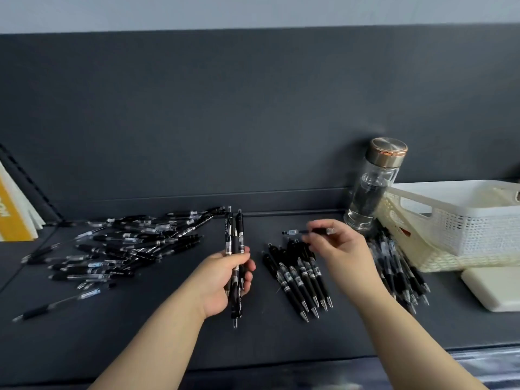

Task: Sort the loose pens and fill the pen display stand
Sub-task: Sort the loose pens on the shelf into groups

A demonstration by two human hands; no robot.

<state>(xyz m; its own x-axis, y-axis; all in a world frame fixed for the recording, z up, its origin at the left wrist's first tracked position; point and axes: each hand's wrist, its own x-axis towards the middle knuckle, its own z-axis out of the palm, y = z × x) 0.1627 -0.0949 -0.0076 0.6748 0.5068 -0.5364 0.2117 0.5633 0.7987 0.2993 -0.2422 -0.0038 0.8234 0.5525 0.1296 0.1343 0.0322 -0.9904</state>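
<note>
Nothing legible on that shelf. The laid-out pens [298, 277] wore small white labels, all too blurred to read. Pale print ran down the held pens [235, 243], equally unclear. White lettering on the orange cover [11, 220] was cut off at the edge.

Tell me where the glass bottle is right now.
In the head view, the glass bottle stands at the right rear of the dark tabletop, just left of the white basket and beyond the right hand.

Dim, even light, soft shadows only. Motion blur around the right hand [340, 249] and its pen [304, 231] (fingertips smeared). Wide-angle bowing and softness toward the edges.
</note>
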